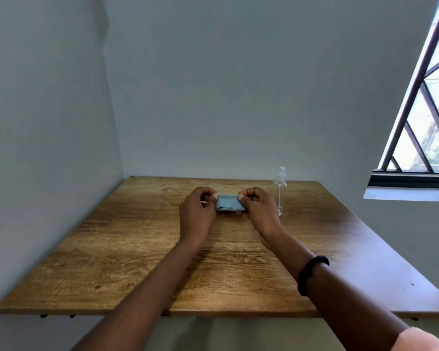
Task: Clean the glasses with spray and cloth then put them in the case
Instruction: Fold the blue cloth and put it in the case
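Looks like we're somewhere mid-task. Both hands are up over the wooden surface point(137, 249), with the left hand point(197, 211) and right hand point(257, 207) each pinching one end of a small blue cloth point(228, 202) stretched between them. The clear spray bottle point(280, 191) stands at 3 o'clock, just beside the right hand. I can't make out the glasses or the case, so I'd guess the casing step is still to do.

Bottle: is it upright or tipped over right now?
Upright. The bottle stands on the table, nozzle on top, just right of the right hand, which pinches the cloth together with the left hand.
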